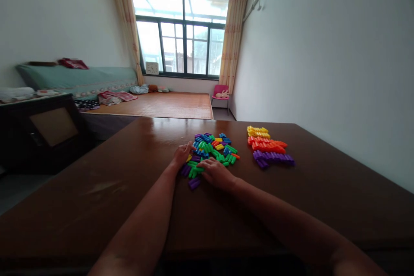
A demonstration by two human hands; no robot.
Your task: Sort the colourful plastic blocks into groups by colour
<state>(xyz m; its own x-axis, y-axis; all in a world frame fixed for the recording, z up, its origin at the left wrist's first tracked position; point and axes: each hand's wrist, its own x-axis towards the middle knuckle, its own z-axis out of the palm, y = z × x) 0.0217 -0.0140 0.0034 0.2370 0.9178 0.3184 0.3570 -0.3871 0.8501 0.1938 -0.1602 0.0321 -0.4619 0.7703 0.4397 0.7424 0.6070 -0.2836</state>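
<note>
A loose heap of small plastic pieces (211,148) in green, blue, purple, yellow and orange lies on the brown wooden table (97,189). My left hand (183,154) rests at the heap's left edge, fingers touching the pieces. At the near edge, my right hand (216,173) lies palm down with its fingertips on a green piece (196,170). A purple piece (194,183) lies just in front of it. To the right sit sorted rows: yellow pieces (257,131), orange pieces (267,145) and purple pieces (273,158).
Beyond the table stand a low platform with a bamboo mat (168,104), a green cushion (77,77), a dark cabinet (42,129) at the left, a small pink chair (221,93) and a large window (183,26). A white wall runs along the right.
</note>
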